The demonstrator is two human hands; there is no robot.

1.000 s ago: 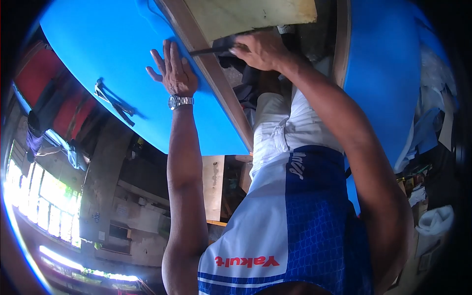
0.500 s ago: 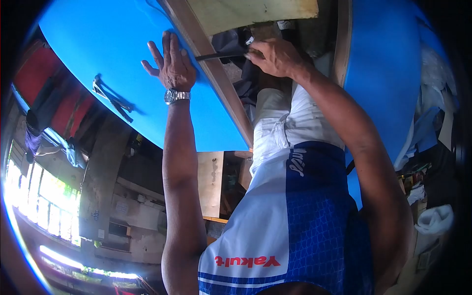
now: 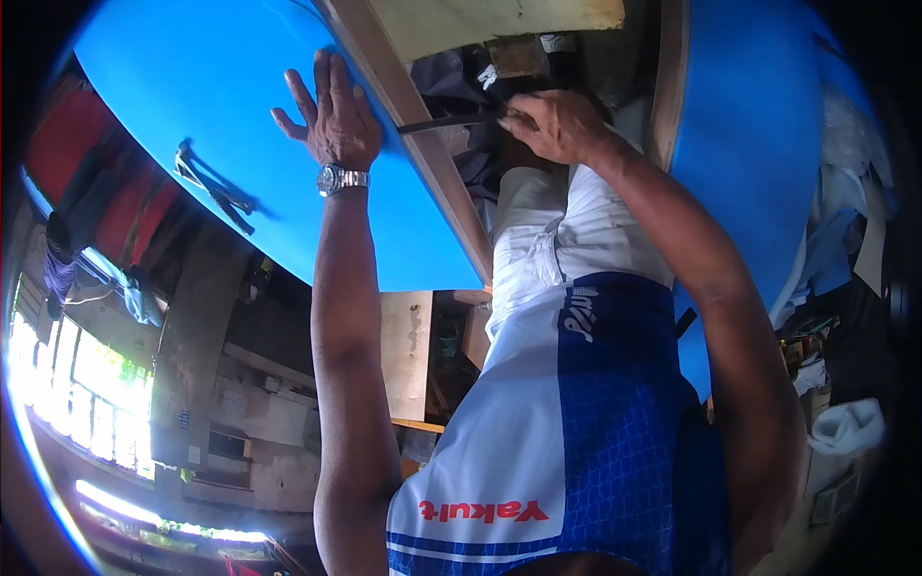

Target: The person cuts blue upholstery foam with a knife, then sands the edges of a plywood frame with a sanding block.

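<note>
My left hand [image 3: 343, 120] lies flat with fingers spread on a blue sheet-like surface [image 3: 279, 221], a metal watch [image 3: 338, 180] on its wrist. My right hand [image 3: 557, 125] is closed on the near end of a thin dark strip [image 3: 447, 123]. The strip's other end lies across the brown wooden edge [image 3: 423, 134] of the blue surface, a little right of my left hand. I cannot make out what kind of strip it is. Left of my left hand, a slim grey and dark forked thing [image 3: 213, 187] rests on the blue surface.
A second blue surface [image 3: 744, 163] with a wooden edge [image 3: 667, 96] stands on the right. Between the two lie dark cloth [image 3: 447, 86] and a pale curved panel [image 3: 509, 19]. A white roll [image 3: 847, 427] sits at far right. A bright barred window [image 3: 86, 384] is at the left.
My right hand has moved slightly right and down, drawing the dark strip away from my left hand. My left hand stays flat, shifted a little upward in view.
</note>
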